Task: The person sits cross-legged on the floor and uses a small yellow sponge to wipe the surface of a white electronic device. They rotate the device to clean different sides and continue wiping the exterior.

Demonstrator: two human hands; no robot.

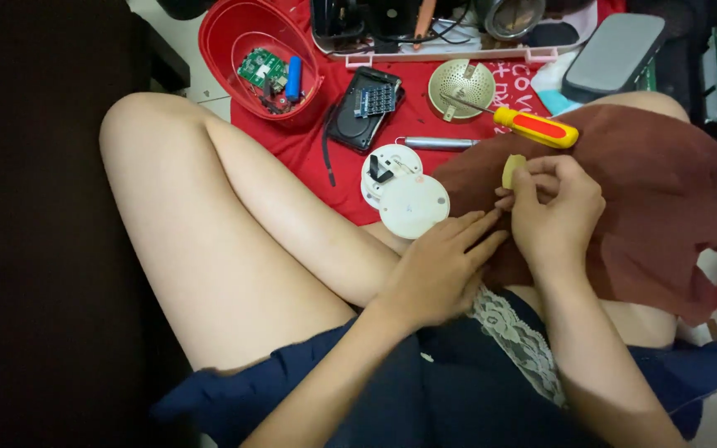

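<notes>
My right hand pinches a small pale yellow piece between thumb and fingers, over a dark red cloth on my lap. My left hand rests flat beside it, fingers extended and touching the right hand's fingers, holding nothing. Just left of the hands lie two round white plastic discs, one overlapping the other. A yellow-and-red handled screwdriver lies just above my right hand.
A red bowl at the top left holds a green circuit board and a blue cell. A black device, a round metal grille, a silver cylinder and a grey case lie on red fabric. My bare legs cross the left.
</notes>
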